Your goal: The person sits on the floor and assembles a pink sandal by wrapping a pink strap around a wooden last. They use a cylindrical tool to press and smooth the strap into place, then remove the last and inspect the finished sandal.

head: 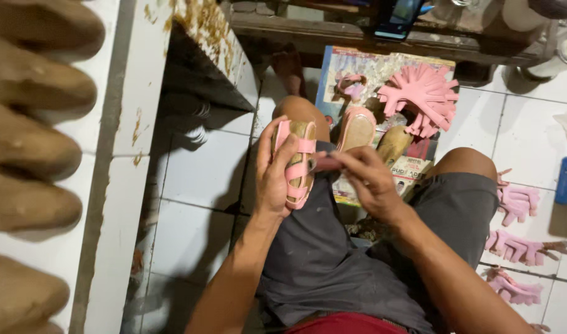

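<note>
My left hand (272, 176) grips a small pink sandal on a tan shoe form (298, 162), held upright over my lap. My right hand (365, 180) pinches a pink strap end (325, 162) at the sandal's side, fingers closed on it. Both hands are above my grey shorts (320, 253). Just beyond them another pink sandal sole (356, 128) lies on a printed sheet (382, 68).
A fan-shaped stack of pink strap pieces (419, 98) sits on the sheet. More pink cut pieces (517, 246) lie on the white tile floor at right. Tan shoe forms (30, 130) line a white shelf at left. A wooden bench (358, 31) and a phone (398, 18) are ahead.
</note>
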Demonstrator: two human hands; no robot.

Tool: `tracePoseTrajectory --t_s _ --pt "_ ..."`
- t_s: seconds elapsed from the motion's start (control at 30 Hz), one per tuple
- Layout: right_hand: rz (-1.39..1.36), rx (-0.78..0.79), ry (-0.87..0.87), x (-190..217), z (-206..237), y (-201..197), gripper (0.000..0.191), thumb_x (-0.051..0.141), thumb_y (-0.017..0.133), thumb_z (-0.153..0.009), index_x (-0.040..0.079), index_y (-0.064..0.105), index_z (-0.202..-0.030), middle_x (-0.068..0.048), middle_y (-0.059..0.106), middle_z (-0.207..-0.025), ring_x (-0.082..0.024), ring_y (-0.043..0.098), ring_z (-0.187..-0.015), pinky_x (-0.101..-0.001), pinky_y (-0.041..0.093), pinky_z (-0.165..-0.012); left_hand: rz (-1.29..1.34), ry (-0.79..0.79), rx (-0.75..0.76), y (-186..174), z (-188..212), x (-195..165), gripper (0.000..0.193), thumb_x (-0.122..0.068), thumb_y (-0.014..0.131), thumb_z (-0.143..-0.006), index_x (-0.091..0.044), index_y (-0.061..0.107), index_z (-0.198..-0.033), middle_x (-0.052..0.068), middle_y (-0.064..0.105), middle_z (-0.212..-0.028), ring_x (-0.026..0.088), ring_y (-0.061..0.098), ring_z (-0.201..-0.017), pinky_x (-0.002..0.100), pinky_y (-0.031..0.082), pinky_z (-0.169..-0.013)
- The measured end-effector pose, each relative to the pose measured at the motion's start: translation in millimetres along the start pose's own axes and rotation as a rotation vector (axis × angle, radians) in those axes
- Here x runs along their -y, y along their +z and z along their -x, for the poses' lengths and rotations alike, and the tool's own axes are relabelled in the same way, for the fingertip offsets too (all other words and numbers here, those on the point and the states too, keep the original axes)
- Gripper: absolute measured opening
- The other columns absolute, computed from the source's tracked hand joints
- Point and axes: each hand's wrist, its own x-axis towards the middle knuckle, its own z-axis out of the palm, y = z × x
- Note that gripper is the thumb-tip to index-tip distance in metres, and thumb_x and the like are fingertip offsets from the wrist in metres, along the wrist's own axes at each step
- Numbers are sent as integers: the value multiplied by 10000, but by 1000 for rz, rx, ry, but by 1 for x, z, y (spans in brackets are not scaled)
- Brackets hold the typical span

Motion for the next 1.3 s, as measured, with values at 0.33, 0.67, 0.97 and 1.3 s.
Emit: tracePoseTrajectory --t_s 0.33,0.67,0.97,1.3 --pt "-13 8 -52 5 -3 6 446 -54 666 -965 77 631 -1390 -138 623 -1138 -241 637 -1009 -334 534 -848 -44 4 -32 -1 2 2 481 -171 635 -1004 -70 471 -1444 108 660 -1205 179 714 -982 334 641 -793" --pt "64 -115 -77 -2 -5 18 454 -44 683 -953 64 622 -1390 -152 627 -1132 -250 635 -996 -338 543 -820 68 42 63 1 2 9 506 -159 647 -1043 -66 444 -1496 156 646 -1208 235 700 -993 375 620 -823" --pt "61 -150 -78 -3 -2 3 479 -90 629 -993 81 587 -1438 -142 626 -1160 -268 639 -1022 -349 564 -847 -9 16 18 1 1 10 482 -188 620 -1035 -78 447 -1471 167 646 -1194 250 707 -938 386 623 -782" --pt "-13 -131 -2 3 -10 2 452 -84 622 -984 70 613 -1408 -138 632 -1142 -236 643 -986 -318 557 -790 -43 -16 -23 2 5 6 459 -175 591 -1032 -80 440 -1454 172 669 -1067 264 737 -841 392 637 -709"
